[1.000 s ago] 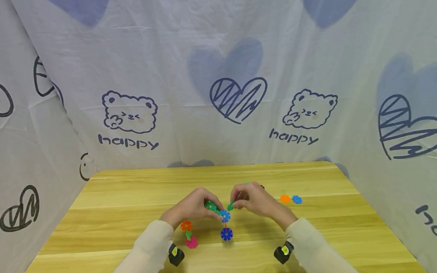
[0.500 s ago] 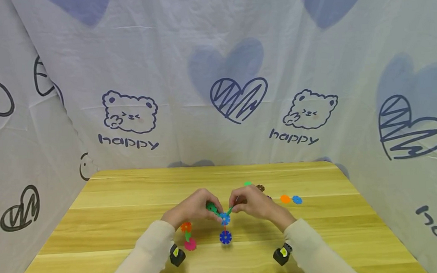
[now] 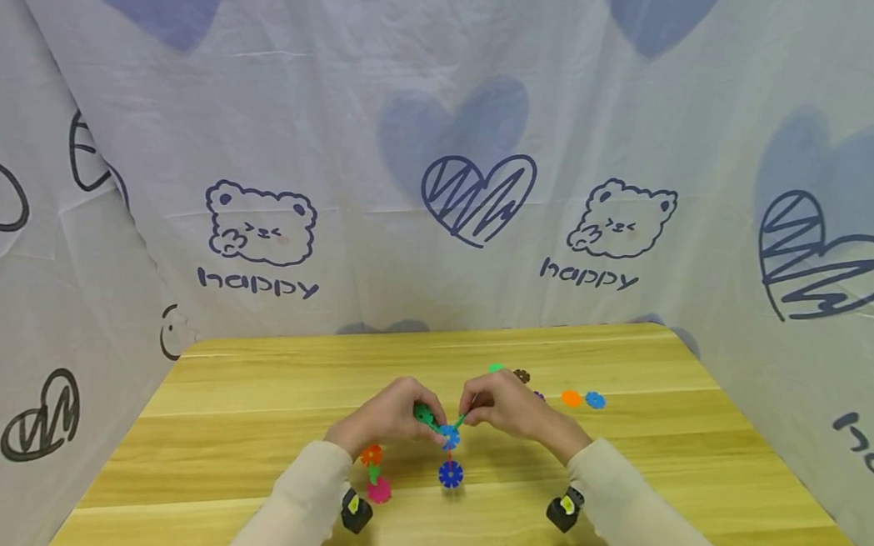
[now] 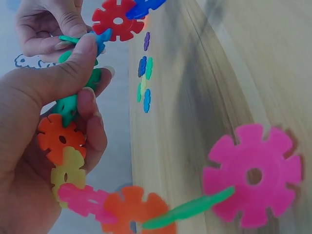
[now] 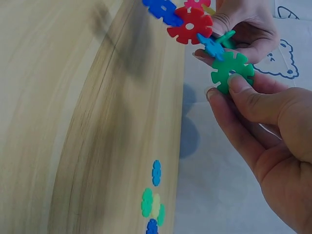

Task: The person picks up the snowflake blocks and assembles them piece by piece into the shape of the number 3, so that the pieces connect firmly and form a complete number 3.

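My left hand [image 3: 393, 413] pinches a chain of interlocking snowflake discs by the light blue disc [image 3: 449, 437] and neighbouring green discs. In the left wrist view the chain runs on past an orange disc [image 4: 51, 132] and a yellow disc [image 4: 73, 158] to a pink disc [image 4: 226, 161] at its end. From the light blue disc hang a red disc [image 5: 180, 32] and a dark blue disc [image 3: 451, 474]. My right hand [image 3: 508, 402] pinches a green disc [image 5: 234, 60] between thumb and fingers, its edge against the light blue disc. How deep the slots engage I cannot tell.
Loose discs lie on the wooden table [image 3: 231, 461] behind and right of the right hand: an orange disc [image 3: 571, 398], a blue disc [image 3: 595, 400], a brown disc [image 3: 522, 376] and a green disc [image 3: 496, 368]. A printed curtain [image 3: 369, 269] closes off the back and sides.
My right hand has moved slightly left and brought the green disc against the light blue disc. The chain has shifted a little downward in view. In the last half second both hands hardly moved.
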Demonstrator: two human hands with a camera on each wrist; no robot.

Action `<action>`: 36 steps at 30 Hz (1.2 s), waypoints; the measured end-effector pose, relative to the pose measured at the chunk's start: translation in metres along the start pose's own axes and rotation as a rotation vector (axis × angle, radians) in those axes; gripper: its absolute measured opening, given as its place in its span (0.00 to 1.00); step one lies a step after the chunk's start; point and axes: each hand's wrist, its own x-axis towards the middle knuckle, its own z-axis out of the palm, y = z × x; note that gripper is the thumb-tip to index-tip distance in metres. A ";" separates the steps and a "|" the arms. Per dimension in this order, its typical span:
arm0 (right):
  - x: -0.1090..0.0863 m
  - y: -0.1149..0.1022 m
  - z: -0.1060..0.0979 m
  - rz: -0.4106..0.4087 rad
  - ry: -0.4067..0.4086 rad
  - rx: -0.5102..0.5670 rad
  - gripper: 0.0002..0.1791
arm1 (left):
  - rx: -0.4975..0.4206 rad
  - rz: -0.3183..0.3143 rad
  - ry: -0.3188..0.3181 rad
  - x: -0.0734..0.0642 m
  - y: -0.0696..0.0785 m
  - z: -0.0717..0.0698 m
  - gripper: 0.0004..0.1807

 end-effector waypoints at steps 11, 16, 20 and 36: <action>-0.003 0.004 0.006 -0.034 -0.009 -0.011 0.05 | -0.039 0.044 -0.002 0.000 -0.001 0.006 0.08; -0.002 0.006 0.010 -0.114 0.023 -0.082 0.09 | -0.021 0.041 0.024 0.000 -0.001 0.006 0.06; -0.001 0.007 0.013 -0.165 0.043 -0.125 0.13 | -0.016 0.040 0.037 0.000 -0.001 0.007 0.06; 0.000 0.007 0.012 -0.160 0.051 -0.125 0.08 | 0.000 0.038 0.038 0.000 -0.001 0.006 0.07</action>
